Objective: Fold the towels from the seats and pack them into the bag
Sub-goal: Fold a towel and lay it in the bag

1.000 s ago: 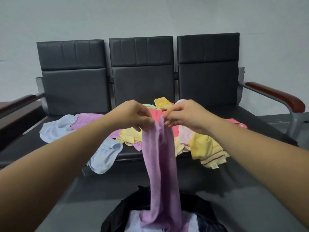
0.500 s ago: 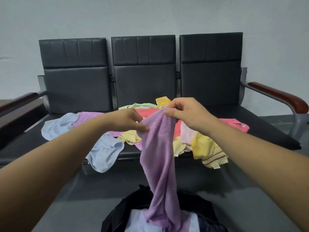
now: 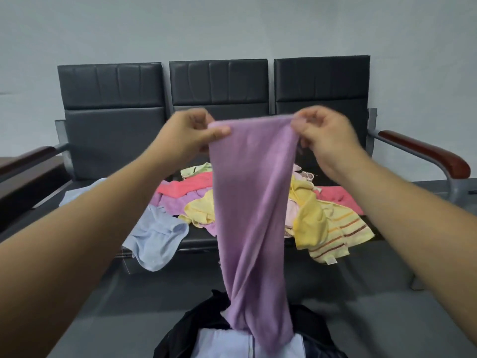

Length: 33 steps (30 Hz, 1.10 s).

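A purple towel (image 3: 251,202) hangs in front of me, its top edge stretched between both hands. My left hand (image 3: 191,133) pinches the top left corner and my right hand (image 3: 322,133) pinches the top right corner. The towel's twisted lower end dangles into the open black bag (image 3: 185,329) on the floor, where a folded white towel (image 3: 222,343) lies. Behind it, a heap of loose towels (image 3: 333,223) in yellow, pink, purple and light blue covers the black seats (image 3: 103,140).
The three-seat bench has metal armrests with brown pads at the left (image 3: 25,158) and right (image 3: 426,153) ends. A light blue towel (image 3: 154,239) hangs over the seat's front edge. Grey floor (image 3: 374,319) surrounds the bag.
My hands rose and moved apart, spreading the purple towel's top edge from a bunched grip into a stretched line. The view tilted upward slightly.
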Each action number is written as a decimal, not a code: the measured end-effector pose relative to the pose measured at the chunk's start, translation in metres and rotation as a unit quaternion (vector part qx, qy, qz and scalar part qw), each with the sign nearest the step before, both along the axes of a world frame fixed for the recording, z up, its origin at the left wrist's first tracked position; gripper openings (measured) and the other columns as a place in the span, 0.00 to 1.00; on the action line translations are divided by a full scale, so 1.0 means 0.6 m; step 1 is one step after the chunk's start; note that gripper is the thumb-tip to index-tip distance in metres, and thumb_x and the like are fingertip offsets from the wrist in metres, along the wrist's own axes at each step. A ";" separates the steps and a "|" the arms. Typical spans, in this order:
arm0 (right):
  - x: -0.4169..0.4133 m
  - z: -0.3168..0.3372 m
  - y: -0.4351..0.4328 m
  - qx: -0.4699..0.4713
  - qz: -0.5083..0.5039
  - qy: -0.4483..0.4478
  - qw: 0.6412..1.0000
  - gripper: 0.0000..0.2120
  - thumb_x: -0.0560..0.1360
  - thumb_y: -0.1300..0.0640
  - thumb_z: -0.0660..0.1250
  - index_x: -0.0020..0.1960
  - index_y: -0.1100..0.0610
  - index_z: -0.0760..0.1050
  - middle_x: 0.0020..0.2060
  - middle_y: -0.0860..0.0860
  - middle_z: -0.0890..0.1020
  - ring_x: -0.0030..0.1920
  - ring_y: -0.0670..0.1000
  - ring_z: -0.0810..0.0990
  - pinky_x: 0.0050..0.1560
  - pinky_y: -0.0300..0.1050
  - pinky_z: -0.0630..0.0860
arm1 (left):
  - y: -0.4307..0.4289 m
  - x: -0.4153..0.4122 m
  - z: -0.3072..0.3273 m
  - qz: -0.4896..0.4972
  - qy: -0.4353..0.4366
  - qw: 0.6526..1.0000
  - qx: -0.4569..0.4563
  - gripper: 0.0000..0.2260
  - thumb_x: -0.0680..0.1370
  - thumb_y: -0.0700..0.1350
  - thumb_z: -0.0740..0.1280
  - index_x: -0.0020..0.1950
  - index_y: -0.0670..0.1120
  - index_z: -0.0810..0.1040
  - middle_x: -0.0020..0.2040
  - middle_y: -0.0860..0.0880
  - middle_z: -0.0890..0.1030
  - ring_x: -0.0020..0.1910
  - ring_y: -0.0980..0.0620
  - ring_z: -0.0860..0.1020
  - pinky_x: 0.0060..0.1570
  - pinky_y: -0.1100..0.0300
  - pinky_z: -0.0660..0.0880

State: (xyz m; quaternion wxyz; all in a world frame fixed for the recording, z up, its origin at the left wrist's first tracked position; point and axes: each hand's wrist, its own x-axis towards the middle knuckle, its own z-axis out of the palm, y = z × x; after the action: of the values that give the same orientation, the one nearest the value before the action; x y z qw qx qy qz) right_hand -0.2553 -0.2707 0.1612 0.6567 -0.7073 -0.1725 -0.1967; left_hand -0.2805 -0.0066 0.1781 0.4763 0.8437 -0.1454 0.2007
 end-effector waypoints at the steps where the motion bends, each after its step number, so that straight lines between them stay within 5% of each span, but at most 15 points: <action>1: 0.003 0.011 -0.004 0.067 0.021 0.003 0.998 0.07 0.79 0.65 0.70 0.46 0.54 0.80 0.34 0.46 0.82 0.34 0.45 0.77 0.39 0.41 0.75 | -0.001 -0.004 0.010 -0.048 0.004 0.997 -0.057 0.10 0.76 0.45 0.75 0.41 0.45 0.76 0.33 0.51 0.81 0.33 0.57 0.80 0.37 0.63 0.80; 6: 0.013 -0.003 -0.001 -0.065 -0.040 0.038 0.996 0.10 0.79 0.63 0.71 0.59 0.56 0.81 0.49 0.53 0.85 0.45 0.46 0.84 0.44 0.37 0.81 | 0.001 0.010 0.011 0.044 0.001 0.997 0.068 0.11 0.74 0.46 0.77 0.47 0.45 0.77 0.41 0.45 0.86 0.40 0.52 0.85 0.42 0.59 0.84; 11: 0.012 -0.017 -0.010 -0.064 -0.064 0.060 0.994 0.04 0.78 0.59 0.72 0.49 0.52 0.84 0.46 0.51 0.87 0.50 0.51 0.86 0.56 0.48 0.83 | -0.006 0.003 -0.001 0.086 -0.019 0.987 0.133 0.09 0.76 0.52 0.75 0.52 0.49 0.83 0.42 0.53 0.84 0.35 0.61 0.81 0.37 0.72 0.74; 14: 0.010 -0.009 -0.009 -0.039 -0.038 0.049 0.997 0.04 0.80 0.58 0.69 0.50 0.52 0.83 0.48 0.51 0.87 0.52 0.52 0.86 0.55 0.51 0.83 | -0.002 0.004 -0.004 0.050 0.014 0.998 0.040 0.09 0.76 0.51 0.76 0.48 0.47 0.85 0.41 0.53 0.85 0.37 0.61 0.83 0.44 0.66 0.81; 17: 0.004 0.006 -0.004 0.055 0.042 0.071 0.995 0.06 0.83 0.59 0.66 0.53 0.57 0.82 0.49 0.54 0.86 0.49 0.53 0.85 0.48 0.51 0.83 | -0.002 0.006 0.004 -0.003 0.001 0.993 -0.115 0.08 0.74 0.50 0.78 0.47 0.47 0.85 0.43 0.50 0.86 0.44 0.53 0.84 0.57 0.49 0.82; 20: 0.000 0.024 0.004 0.185 0.085 0.087 0.975 0.08 0.82 0.61 0.66 0.55 0.62 0.82 0.46 0.56 0.85 0.46 0.53 0.85 0.47 0.49 0.83 | -0.011 0.000 0.011 -0.094 -0.016 0.971 -0.218 0.11 0.75 0.48 0.76 0.54 0.44 0.83 0.47 0.49 0.85 0.47 0.51 0.83 0.52 0.51 0.82; 22: 0.002 0.033 0.005 0.249 0.101 0.093 0.959 0.06 0.81 0.62 0.68 0.53 0.63 0.83 0.46 0.56 0.84 0.46 0.53 0.84 0.50 0.50 0.83 | -0.022 -0.014 -0.011 -0.142 0.088 0.978 -0.122 0.15 0.73 0.51 0.76 0.56 0.45 0.82 0.49 0.51 0.87 0.49 0.50 0.85 0.48 0.56 0.82; 25: 0.016 0.025 -0.001 0.251 0.105 0.121 0.955 0.05 0.78 0.62 0.72 0.50 0.62 0.85 0.46 0.57 0.85 0.49 0.55 0.84 0.53 0.52 0.83 | -0.035 -0.021 -0.087 -0.159 0.246 0.955 0.038 0.17 0.72 0.51 0.78 0.57 0.45 0.85 0.55 0.47 0.87 0.57 0.47 0.84 0.63 0.49 0.79; 29: 0.041 -0.020 -0.007 0.237 0.089 0.239 0.938 0.13 0.77 0.65 0.71 0.60 0.69 0.79 0.53 0.61 0.84 0.51 0.56 0.85 0.51 0.51 0.85 | -0.060 -0.028 -0.146 -0.212 0.295 0.919 -0.156 0.19 0.74 0.46 0.75 0.63 0.39 0.81 0.62 0.37 0.82 0.64 0.37 0.80 0.71 0.35 0.68; 33: 0.036 -0.076 -0.017 0.133 0.162 0.345 0.915 0.10 0.81 0.58 0.66 0.60 0.62 0.77 0.50 0.56 0.83 0.50 0.53 0.82 0.52 0.47 0.81 | -0.085 -0.030 -0.147 -0.241 0.334 0.833 -0.370 0.24 0.77 0.48 0.68 0.70 0.37 0.75 0.65 0.37 0.80 0.64 0.41 0.80 0.64 0.47 0.78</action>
State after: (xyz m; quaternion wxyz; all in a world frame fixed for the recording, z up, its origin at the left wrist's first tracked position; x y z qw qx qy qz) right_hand -0.2335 -0.2807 0.1155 0.7863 -0.5996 -0.0201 0.1476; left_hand -0.2982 -0.0575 0.0902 0.8059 0.5580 -0.0915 -0.1755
